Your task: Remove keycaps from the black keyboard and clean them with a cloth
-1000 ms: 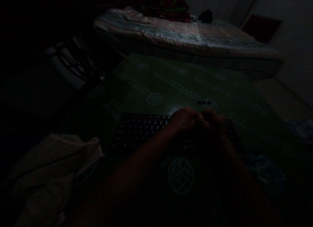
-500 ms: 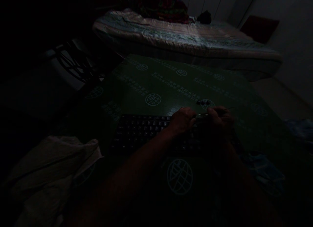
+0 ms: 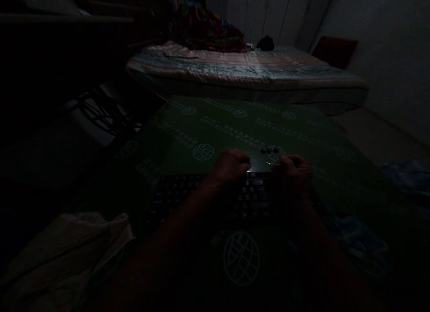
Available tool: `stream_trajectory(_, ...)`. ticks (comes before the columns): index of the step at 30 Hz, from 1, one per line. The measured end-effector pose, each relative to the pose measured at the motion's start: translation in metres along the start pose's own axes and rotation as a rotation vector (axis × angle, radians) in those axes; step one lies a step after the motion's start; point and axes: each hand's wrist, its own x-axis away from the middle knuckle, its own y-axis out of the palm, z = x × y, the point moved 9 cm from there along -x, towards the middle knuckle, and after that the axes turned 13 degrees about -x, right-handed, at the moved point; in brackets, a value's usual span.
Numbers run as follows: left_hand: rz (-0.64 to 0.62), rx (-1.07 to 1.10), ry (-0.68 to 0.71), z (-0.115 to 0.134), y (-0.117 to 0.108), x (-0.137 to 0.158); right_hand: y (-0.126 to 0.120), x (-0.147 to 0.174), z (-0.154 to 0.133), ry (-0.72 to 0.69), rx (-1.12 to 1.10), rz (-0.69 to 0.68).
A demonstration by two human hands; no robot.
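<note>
The room is very dark. A black keyboard lies on the green table, partly hidden under my forearms. My left hand is at its far edge with fingers curled together; a small glint shows at the fingertips, but what they hold, if anything, is too small to make out. To the right, my right hand pinches a thin tool with a shiny metal tip, which points left toward my left hand without touching it. Several small dark pieces lie on the table just beyond the tool.
A crumpled pale cloth lies at the near left, and a bluish cloth at the near right. Behind the table stands a bed with a dark red patterned blanket on it. A dark metal frame is at the left.
My hands have moved apart: the left one shifted leftward along the keyboard's far edge, and the tool in the right hand now shows more clearly. The camera has tilted up slightly.
</note>
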Motion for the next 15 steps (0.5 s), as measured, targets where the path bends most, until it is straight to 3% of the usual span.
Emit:
stream_trajectory(4, -0.091, -0.029, 0.008, -0.004, 0.008, -0.020, 0.002, 0.000, 0.000, 0.009, 0.008, -0.015)
stream_trajectory(9, -0.214, -0.103, 0.086, -0.002, 0.036, -0.048, 0.001, 0.000, -0.001, 0.009, 0.008, 0.013)
stream_trajectory(15, -0.193, -0.171, 0.145, 0.000, 0.053, -0.070, 0.002, 0.002, 0.000, 0.059, -0.011, 0.021)
